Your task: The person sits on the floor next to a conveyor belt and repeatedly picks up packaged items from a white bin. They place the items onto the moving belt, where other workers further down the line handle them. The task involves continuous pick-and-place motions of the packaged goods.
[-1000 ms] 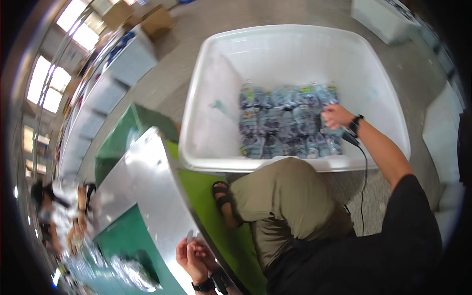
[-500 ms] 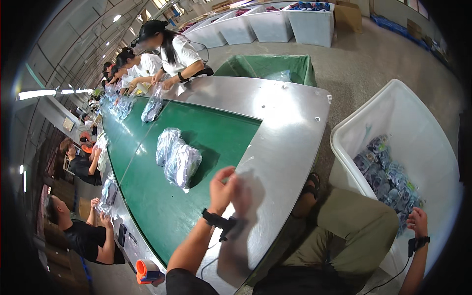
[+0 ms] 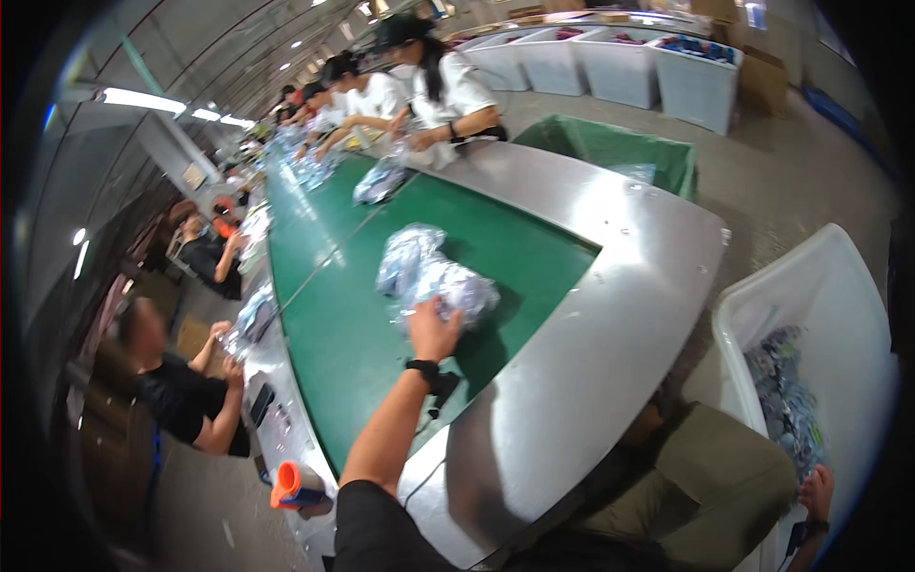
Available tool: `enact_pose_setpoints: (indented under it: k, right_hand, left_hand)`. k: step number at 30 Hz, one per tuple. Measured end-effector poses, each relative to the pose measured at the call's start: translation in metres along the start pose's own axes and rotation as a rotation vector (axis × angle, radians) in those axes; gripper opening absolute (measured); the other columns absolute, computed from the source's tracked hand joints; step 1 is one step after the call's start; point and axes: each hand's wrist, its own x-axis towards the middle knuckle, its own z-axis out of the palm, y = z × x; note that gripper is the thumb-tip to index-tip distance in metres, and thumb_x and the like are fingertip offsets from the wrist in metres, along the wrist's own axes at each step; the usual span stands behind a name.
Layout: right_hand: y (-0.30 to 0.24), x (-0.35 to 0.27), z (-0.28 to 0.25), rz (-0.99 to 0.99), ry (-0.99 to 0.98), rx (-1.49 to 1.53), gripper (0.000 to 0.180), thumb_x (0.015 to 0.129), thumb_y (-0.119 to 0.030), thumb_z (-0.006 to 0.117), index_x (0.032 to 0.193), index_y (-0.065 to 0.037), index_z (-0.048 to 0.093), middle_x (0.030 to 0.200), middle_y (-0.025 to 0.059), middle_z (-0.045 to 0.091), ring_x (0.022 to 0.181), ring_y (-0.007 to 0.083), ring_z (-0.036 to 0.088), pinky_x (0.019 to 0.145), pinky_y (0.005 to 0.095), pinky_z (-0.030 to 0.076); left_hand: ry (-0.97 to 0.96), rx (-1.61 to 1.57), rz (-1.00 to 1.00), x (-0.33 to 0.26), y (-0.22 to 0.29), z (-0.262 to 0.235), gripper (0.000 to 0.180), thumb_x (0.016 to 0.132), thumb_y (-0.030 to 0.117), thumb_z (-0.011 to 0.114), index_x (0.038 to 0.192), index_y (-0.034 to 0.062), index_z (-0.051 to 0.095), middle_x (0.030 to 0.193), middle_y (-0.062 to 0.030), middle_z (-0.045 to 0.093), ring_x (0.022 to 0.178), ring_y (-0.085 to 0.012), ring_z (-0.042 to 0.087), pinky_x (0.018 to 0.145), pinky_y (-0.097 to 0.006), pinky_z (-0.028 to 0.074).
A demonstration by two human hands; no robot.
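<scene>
Two clear plastic bags lie together on the green belt (image 3: pixel 353 381): the nearer bag (image 3: pixel 467 294) is in front of the farther bag (image 3: pixel 410 250). What they wrap is pale and bluish, its kind unclear. My left hand (image 3: pixel 435 334) is at the near end of the front bag, fingers and thumb on its plastic; the fingertips are partly hidden. Far to the right, my right hand (image 3: pixel 815 492) is held by the white bin (image 3: pixel 729 324), fingers loosely bent and nothing seen in them. Inside that bin lies a heap of plastic-wrapped grey-blue shoes (image 3: pixel 786 391).
A metal rim (image 3: pixel 610 334) borders the belt. An orange and blue cup-like object (image 3: pixel 297 484) and a dark phone-like thing (image 3: pixel 262 404) sit on its left side. Several co-workers handle bags along both sides. A green bin (image 3: pixel 610 153) stands beyond the far corner.
My left hand has gone forward from above the metal rim to the nearer bag and touches it. The view has swung left; my right hand stays by the white bin, now lower.
</scene>
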Motion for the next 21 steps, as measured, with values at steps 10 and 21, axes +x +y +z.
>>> enact_pose_setpoints:
  k: [10,21]
  right_hand:
    - [0.024,0.056,-0.01,-0.102,-0.101,0.065,0.041,0.105,-0.03,0.055,0.143,-0.015,0.051,0.09,-0.0032,0.057,0.066,0.006,0.054,0.048,0.0208,0.041]
    - [0.001,0.039,-0.006,-0.202,-0.072,0.042,0.038,0.107,-0.026,0.054,0.142,-0.012,0.052,0.096,-0.002,0.059,0.072,0.0058,0.057,0.052,0.019,0.045]
  left_hand:
    - [-0.168,-0.208,0.284,-0.136,0.097,-0.049,0.082,0.089,0.035,0.074,0.153,-0.0026,0.038,0.137,-0.029,0.045,0.127,-0.0452,0.045,0.111,-0.049,0.038]
    - [-0.518,-1.718,-0.883,-0.147,0.089,-0.052,0.089,0.09,0.07,0.064,0.146,0.0041,0.044,0.135,-0.0122,0.058,0.129,-0.0295,0.056,0.112,-0.048,0.047]
